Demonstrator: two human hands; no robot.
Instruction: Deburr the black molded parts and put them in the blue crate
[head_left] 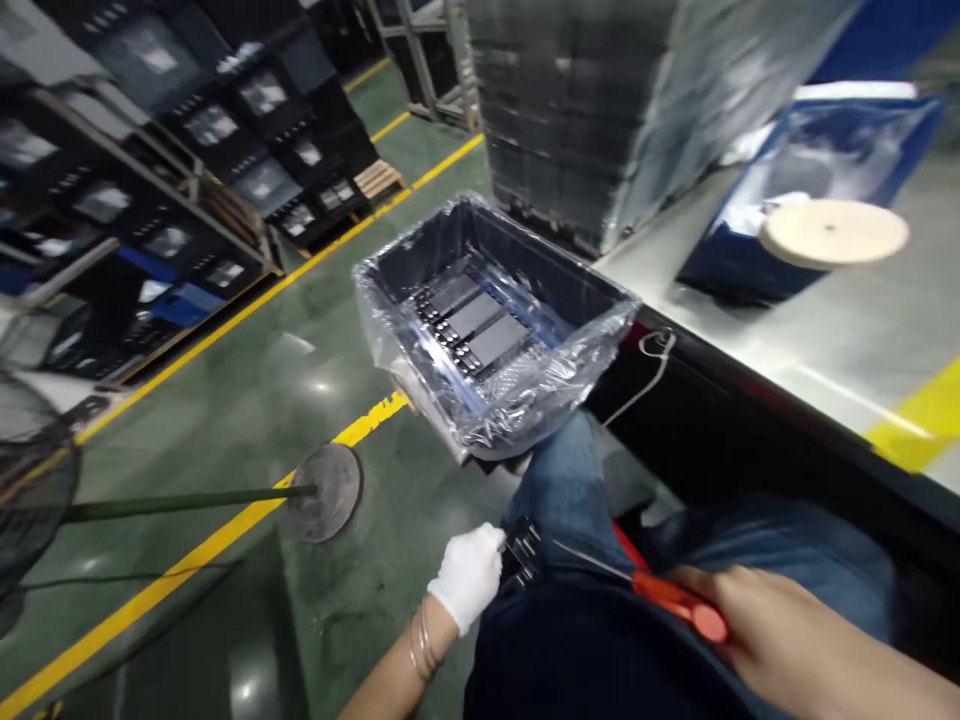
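Note:
My left hand [469, 572], in a white glove, is closed on a small black plastic part [522, 548] with several prongs, just over my lap. My bare right hand [765, 615] is closed around a tool with an orange handle [669, 597]. Its thin, slightly curved metal blade points left toward the black part, apart from it. Ahead of my knees stands a dark bin [559, 245] lined with clear plastic film [517, 425]. Several flat dark parts [474, 322] lie in a row inside it.
At right, a round pale disc [832, 232] stands before a blue bin [780, 180]. Wrapped dark crates [555, 100] are stacked behind. Black boxes [262, 130] fill racks at left. A round stand base [326, 492] rests on the green floor, near a yellow line [225, 540].

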